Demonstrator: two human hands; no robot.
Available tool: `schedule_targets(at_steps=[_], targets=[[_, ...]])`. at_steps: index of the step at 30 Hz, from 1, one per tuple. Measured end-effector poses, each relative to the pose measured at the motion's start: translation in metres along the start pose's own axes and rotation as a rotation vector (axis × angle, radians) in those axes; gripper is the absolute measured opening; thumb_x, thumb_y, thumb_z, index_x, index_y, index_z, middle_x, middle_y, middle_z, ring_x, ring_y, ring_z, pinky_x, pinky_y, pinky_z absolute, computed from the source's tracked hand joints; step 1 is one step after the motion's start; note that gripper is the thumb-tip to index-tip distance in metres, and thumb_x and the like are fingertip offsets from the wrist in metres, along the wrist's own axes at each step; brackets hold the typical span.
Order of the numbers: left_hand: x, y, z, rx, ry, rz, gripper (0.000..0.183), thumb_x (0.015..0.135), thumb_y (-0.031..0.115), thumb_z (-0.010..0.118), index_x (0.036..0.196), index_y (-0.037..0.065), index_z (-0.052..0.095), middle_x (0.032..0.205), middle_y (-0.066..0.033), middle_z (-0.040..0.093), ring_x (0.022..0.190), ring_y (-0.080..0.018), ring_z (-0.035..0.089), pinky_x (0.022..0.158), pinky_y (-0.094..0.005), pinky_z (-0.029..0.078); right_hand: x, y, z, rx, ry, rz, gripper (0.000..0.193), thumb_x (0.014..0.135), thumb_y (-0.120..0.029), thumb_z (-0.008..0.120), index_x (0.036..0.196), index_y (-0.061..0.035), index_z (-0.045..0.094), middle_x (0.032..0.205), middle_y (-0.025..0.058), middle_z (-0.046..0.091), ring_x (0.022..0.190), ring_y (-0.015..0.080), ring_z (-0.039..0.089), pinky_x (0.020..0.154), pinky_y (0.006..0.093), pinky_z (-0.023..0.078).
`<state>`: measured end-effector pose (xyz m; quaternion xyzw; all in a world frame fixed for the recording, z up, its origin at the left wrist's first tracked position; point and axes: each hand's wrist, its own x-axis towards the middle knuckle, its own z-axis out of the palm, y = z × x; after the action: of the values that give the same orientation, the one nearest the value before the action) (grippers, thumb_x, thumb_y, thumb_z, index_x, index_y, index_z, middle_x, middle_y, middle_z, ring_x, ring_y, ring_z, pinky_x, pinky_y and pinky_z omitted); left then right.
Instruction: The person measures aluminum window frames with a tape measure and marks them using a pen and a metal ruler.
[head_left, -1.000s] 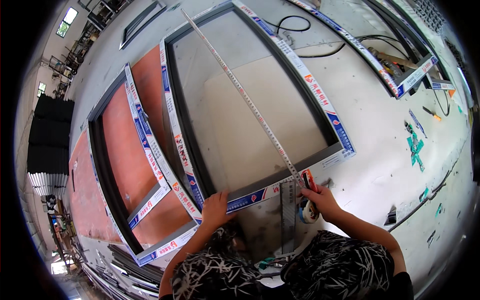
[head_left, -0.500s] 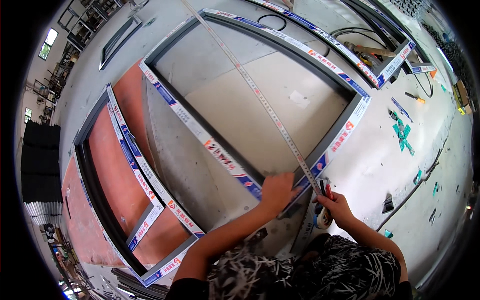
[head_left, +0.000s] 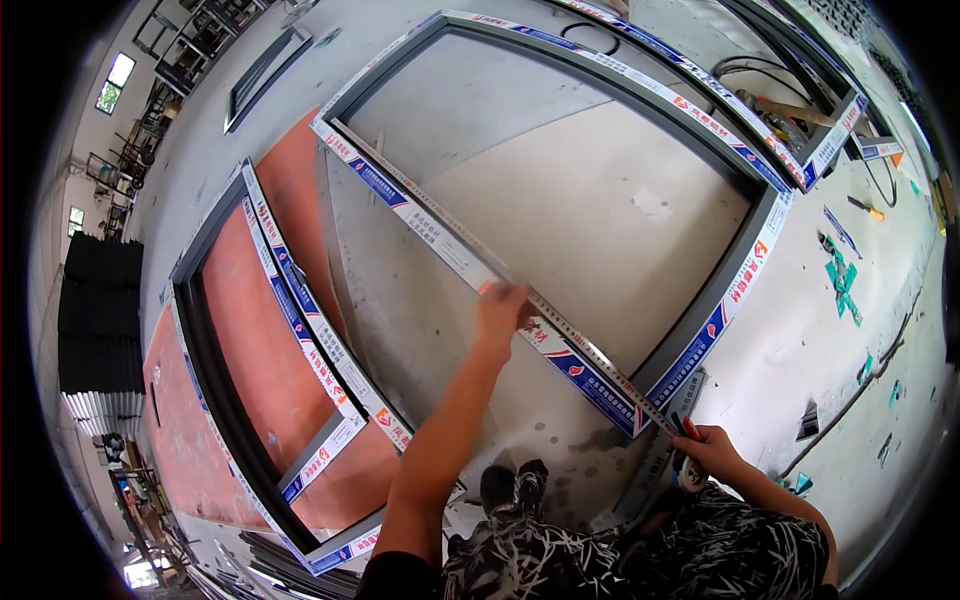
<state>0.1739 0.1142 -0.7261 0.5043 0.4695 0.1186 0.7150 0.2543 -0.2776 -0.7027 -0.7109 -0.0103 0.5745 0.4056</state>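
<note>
A large rectangular frame point(head_left: 715, 318) is lying over the pale floor point(head_left: 770, 370), with both bare hands working at its labelled edges. The tape measure point(head_left: 690, 474) is occupying the space just beyond the frame's nearest corner; its rounded case is hanging directly below the fingers point(head_left: 690, 443) of the right hand point(head_left: 710, 452), which are clasping its upper part. From there the narrow blade point(head_left: 600, 357) is running up and to the left, following the frame's left-hand long rail toward the far-left corner. The left hand point(head_left: 501, 312) is reaching over this rail near the middle of its length, and the blade is passing at its fingertips; blur is obscuring whether these are pinching the blade or only resting on it, so their grip cannot be told.

A grey profile point(head_left: 648, 478) is lying just beside the nearest corner. To the left, a smaller frame point(head_left: 288, 305) is resting over a red sheet point(head_left: 225, 270). To the right, a yellow-handled tool point(head_left: 868, 209) and a green scrap point(head_left: 841, 282) are lying on the floor.
</note>
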Motion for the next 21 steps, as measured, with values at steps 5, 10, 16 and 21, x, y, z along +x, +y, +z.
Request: schedule_targets(at_steps=[5,10,16,21], targets=[[0.029,0.008,-0.025,0.035,0.100,0.023,0.020,0.088,0.023,0.065,0.083,0.004,0.060,0.067,-0.0044,0.062,0.057,-0.0122,0.060,0.051,-0.0239,0.045,0.003,-0.016,0.007,-0.050,0.025,0.081,0.027,0.088,-0.022,0.067,0.096,0.0034,0.070,0.069,-0.0004,0.059,0.060,0.0063,0.050,0.054,0.0243,0.041],[0.053,0.019,-0.049,0.236,0.061,-0.022,0.023,0.088,0.024,0.064,0.082,0.002,0.061,0.070,-0.0086,0.066,0.057,-0.0137,0.063,0.047,-0.0234,0.042,-0.004,-0.001,-0.003,-0.165,0.054,0.103,0.026,0.088,-0.023,0.068,0.092,0.0030,0.070,0.063,-0.0021,0.055,0.055,0.0055,0.046,0.051,0.0236,0.038],[0.066,0.019,-0.047,0.343,-0.004,-0.028,0.027,0.090,0.025,0.062,0.081,-0.001,0.062,0.071,-0.0115,0.067,0.053,-0.0146,0.062,0.042,-0.0239,0.040,-0.007,0.009,-0.007,-0.128,0.050,0.046,0.025,0.087,-0.022,0.068,0.080,0.0017,0.066,0.060,-0.0018,0.054,0.054,0.0061,0.046,0.050,0.0252,0.039],[0.066,0.023,-0.057,0.364,0.003,-0.041,0.029,0.090,0.026,0.062,0.082,-0.002,0.062,0.070,-0.0118,0.066,0.051,-0.0149,0.061,0.042,-0.0239,0.041,0.002,0.008,-0.001,-0.171,0.022,0.022,0.026,0.088,-0.022,0.067,0.076,0.0003,0.064,0.058,-0.0019,0.052,0.053,0.0063,0.045,0.050,0.0255,0.039]])
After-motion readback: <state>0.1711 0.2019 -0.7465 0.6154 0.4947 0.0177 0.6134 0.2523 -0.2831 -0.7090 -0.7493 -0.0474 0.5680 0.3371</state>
